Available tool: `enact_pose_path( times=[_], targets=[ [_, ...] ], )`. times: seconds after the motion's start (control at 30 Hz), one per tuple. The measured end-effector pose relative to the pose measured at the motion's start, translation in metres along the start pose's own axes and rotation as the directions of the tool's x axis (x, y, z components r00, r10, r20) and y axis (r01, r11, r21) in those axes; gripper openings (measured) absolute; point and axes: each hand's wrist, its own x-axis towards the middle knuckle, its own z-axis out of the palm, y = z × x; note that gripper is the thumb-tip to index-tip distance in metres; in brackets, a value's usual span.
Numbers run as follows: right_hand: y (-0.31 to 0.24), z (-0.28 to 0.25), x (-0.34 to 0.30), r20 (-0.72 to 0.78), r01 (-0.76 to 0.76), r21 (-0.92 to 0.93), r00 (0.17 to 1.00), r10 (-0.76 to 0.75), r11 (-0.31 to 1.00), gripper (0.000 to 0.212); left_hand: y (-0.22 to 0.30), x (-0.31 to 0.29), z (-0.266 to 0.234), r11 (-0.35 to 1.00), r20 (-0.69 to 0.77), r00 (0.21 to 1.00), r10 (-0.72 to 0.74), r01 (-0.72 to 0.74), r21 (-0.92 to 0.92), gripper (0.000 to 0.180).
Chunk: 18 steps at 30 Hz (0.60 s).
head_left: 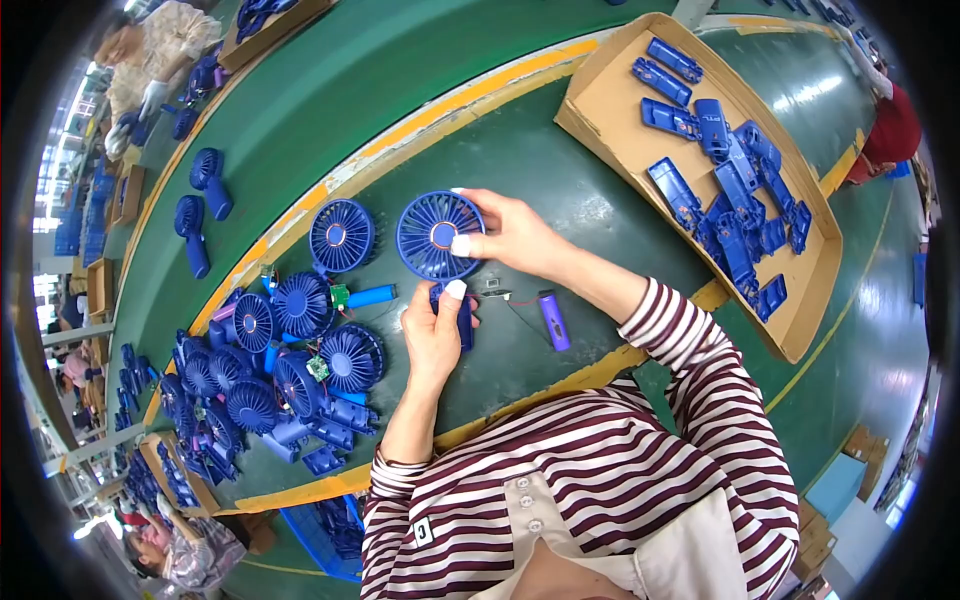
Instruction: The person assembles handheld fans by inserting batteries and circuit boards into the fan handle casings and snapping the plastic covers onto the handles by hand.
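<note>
So the person in the striped top (580,450), bottom middle of the frame, has both hands busy with one blue handheld fan (420,240), sitting right around the centre. The left hand (428,340) is wrapped around the handle end just under the fan head, thumb pressed along the front. The right hand (525,238) pinches the round head by its right edge, thumb on the front grille near the hub. Both are properly gripping it.

Just right of the handle there's a purple cylinder (554,322) lying on the green tabletop (540,180), thin wires running from it toward the fan. To the left, another round fan (341,236) lies near the one being held, and below that, left of centre, is a big messy heap of blue fans (250,405), with a light-blue cylinder (372,296) and a small green circuit board (339,297) poking out.

Upper right, a shallow cardboard box (600,122) holds a scatter of blue casing pieces (738,180).

Past the yellow edge there's a green belt (400,75), two more fans (207,182) lying on it toward the upper left. Farther off, a co-worker in white gloves (152,98) is in the upper left corner, and someone in red (893,135) is at the far right.
</note>
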Motion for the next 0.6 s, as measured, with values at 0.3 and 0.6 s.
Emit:
enact_pose_path(
  times=[0.3,0.6],
  targets=[
    [-0.002,0.011,-0.055,-0.007,0.078,-0.864,0.986,-0.166,0.497,0.018,0.018,0.008,0.000,0.917,-0.069,0.953,-0.296,0.263,-0.298,0.024],
    [-0.005,-0.006,-0.049,0.291,-0.430,0.185,0.883,0.369,0.884,0.021,0.036,0.007,-0.010,0.886,0.083,0.971,-0.226,0.240,-0.396,0.022]
  ],
)
